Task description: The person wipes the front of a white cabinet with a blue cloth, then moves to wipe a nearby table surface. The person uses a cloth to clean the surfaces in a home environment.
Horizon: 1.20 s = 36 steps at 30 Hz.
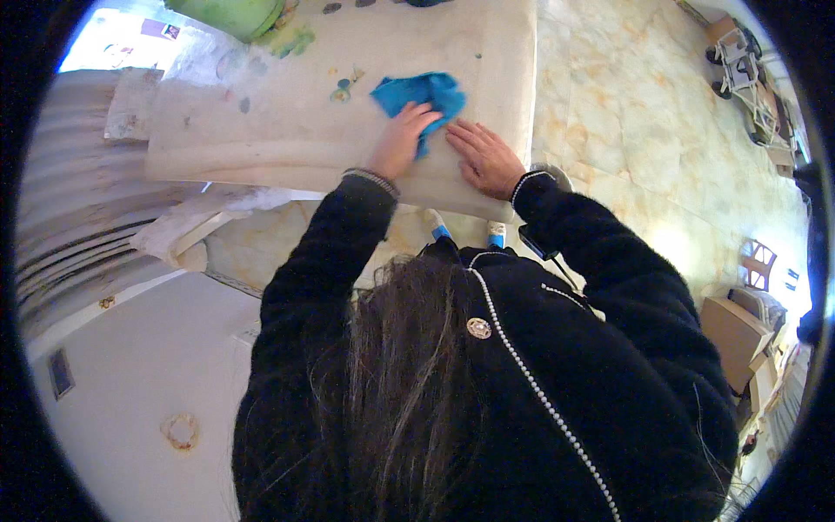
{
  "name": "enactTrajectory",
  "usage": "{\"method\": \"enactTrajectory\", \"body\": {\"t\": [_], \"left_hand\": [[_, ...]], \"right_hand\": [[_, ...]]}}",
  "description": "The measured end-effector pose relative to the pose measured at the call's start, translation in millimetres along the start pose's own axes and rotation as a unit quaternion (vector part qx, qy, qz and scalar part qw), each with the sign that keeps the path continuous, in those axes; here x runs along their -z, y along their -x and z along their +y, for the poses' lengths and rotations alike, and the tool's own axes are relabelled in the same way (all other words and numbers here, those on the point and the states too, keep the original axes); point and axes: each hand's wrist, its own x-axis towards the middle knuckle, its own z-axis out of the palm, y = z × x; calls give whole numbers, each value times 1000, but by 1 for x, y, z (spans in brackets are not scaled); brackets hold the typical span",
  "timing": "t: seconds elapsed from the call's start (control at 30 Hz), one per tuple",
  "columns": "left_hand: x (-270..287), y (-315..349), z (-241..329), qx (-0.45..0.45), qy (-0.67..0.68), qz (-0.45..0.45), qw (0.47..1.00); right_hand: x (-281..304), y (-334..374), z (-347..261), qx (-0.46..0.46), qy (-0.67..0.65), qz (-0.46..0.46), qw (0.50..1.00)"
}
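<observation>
A crumpled blue cloth (439,90) lies on the stained, pale beige tabletop (278,143), near its right end. My left hand (405,139) is closed on the cloth's near part, fingers pressing it to the surface. Just right of the cloth, my right hand (487,161) rests palm down on the tabletop with fingers stretched out, holding nothing. Its fingertips come close to the cloth; whether they touch it I cannot tell. Greenish and dark spots (342,90) mark the surface left of the cloth.
A green rounded container (235,16) stands at the table's far left, beside a green-yellow stain (289,41). Grey curtain-like folds (65,209) hang on the left. Right of the table is a marbled tile floor (609,113), with a wheeled frame (744,74) and cardboard boxes (735,339) along the far side.
</observation>
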Motion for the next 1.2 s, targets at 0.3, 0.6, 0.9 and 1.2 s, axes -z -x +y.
{"method": "enactTrajectory", "body": {"t": [0.3,0.6,0.9,1.2], "left_hand": [[122,122,-141,268,-186,78,942],[33,-71,-147,93,-194,116,970],[-65,-186,30,-81,-71,-71,992],[-8,-44,23,-19,9,-110,994]], "right_hand": [[2,4,5,-11,-44,3,999],[2,6,11,-26,-87,7,996],[4,5,15,17,-39,32,999],[5,8,10,12,-69,32,997]]}}
